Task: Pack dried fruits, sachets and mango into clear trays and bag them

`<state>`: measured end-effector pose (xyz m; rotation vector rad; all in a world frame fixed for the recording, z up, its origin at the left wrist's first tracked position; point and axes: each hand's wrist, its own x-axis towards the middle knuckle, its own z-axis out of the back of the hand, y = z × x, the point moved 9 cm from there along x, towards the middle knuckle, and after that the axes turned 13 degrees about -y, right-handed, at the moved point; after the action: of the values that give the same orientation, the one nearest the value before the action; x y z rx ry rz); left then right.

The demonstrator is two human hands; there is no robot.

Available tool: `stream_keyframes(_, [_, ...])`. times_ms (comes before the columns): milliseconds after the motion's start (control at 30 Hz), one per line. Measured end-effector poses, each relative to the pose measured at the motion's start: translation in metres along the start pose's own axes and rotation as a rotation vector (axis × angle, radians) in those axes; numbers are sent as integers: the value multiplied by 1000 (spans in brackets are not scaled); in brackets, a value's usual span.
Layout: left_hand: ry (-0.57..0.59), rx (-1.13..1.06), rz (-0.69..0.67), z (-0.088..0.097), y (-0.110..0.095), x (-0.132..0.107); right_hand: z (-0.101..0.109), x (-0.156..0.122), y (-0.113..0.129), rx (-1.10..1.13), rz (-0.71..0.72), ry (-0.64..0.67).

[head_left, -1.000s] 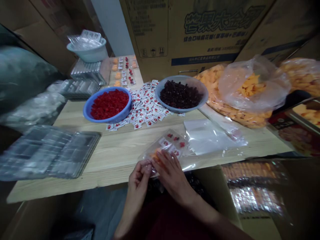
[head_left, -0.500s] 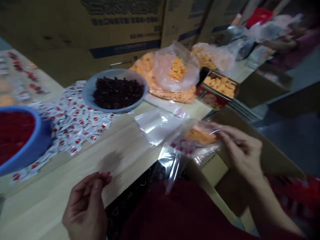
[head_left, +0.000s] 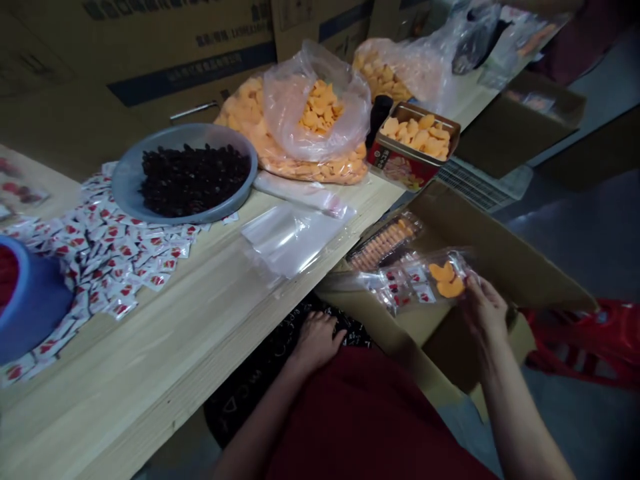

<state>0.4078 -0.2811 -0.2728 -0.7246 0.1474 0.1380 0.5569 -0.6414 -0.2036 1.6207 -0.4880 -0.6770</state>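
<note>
So the long wooden table [head_left: 165,347] runs along the left, and an open cardboard box [head_left: 500,260] sits right beside its near end. That box is where the action is. On the table there's a big plastic bag of orange snacks [head_left: 300,127], a grey bowl [head_left: 125,187] of dark dried fruit, a flat pile of clear bags [head_left: 290,233] and a scatter of little red-and-white sachets [head_left: 110,247].

Looks to me like the packing step: a filled clear packet [head_left: 425,283], with orange pieces and a few sachets inside, is hanging over the box opening, just above other packed trays already in there. I'd say the next bit calls for laying it flat on that stack so nothing slides around inside.

The right hand [head_left: 483,310] has the packet's far end pinched between thumb and curled fingers. The left hand [head_left: 317,340] is down by the table edge, resting on dark fabric with its fingers loosely bent, and as far as I can see it's holding nothing.
</note>
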Motion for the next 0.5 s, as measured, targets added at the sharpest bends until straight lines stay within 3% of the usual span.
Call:
stream_keyframes(100, [-26,0,107,-13,12,46,26,20,1,41,22,-107])
stream_keyframes(233, [-18,32,62,-37,-3,105,63,43,5,-70,158,-218])
stream_keyframes(367, [11,84,18,-57,-6,128,98,55,2,-239,267,-283])
stream_keyframes(500, [8,94,-89,-60,-10,136,107,49,-38,-388,195,-189])
